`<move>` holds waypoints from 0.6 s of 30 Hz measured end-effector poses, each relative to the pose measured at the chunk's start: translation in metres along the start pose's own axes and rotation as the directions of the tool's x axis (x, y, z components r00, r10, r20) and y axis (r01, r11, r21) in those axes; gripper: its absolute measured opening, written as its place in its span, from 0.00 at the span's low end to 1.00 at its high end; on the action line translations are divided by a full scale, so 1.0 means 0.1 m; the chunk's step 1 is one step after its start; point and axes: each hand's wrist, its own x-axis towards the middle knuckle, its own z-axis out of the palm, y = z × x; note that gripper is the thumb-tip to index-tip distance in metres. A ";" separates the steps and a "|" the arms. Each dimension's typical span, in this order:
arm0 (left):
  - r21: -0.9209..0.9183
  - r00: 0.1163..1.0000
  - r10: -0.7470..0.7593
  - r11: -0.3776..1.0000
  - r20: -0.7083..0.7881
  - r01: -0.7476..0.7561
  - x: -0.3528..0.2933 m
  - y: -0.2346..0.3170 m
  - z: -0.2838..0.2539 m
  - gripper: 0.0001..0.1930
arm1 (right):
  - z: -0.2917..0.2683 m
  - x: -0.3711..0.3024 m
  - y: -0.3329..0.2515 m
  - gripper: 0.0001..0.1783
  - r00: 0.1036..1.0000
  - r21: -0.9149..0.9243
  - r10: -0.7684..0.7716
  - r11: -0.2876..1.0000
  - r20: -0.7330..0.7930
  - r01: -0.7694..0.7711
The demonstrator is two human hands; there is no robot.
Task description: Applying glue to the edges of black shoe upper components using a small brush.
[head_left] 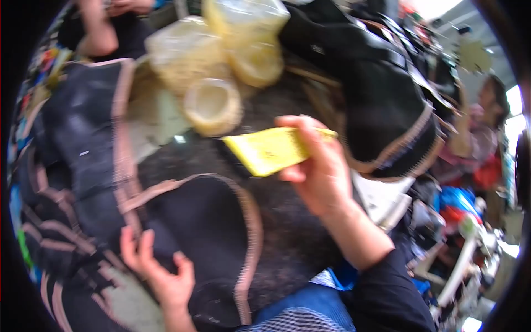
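Observation:
My right hand (326,182) grips a flat yellow tool (271,149) with a dark edge on its left end; blur hides whether that edge is bristles or a blade. The tool is held above the dark worktop (293,221), near the open mouth of a plastic container (213,105) crusted with pale yellow residue. My left hand (160,271), fingers spread, is at the left edge of a rounded black piece (199,221) with a pinkish-tan stitched border. I cannot tell whether the fingertips press on it. Another black piece (83,144) with the same border lies to the left.
More yellowed containers (249,55) stand at the back. Stacked black pieces (381,99) lie at the right, others (61,232) at the far left. Across the table a person's arm (99,27) shows; another person (481,127) is at the far right beside clutter.

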 end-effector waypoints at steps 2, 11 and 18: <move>-0.024 0.999 0.044 0.999 0.027 -0.044 0.03 0.04 0.02 0.38 | -0.09 -0.04 -0.05 0.21 0.999 0.014 0.027 1.000 0.027 -0.028; -0.102 0.954 0.254 0.957 -0.162 -0.272 -0.12 -0.16 -0.11 0.30 | -0.11 -0.03 0.08 0.23 0.993 0.018 -0.095 0.995 0.070 0.094; 0.045 0.802 0.339 0.930 -0.491 -0.365 -0.23 -0.40 -0.28 0.15 | -0.04 -0.03 0.14 0.21 0.974 0.054 -0.181 0.983 0.137 0.175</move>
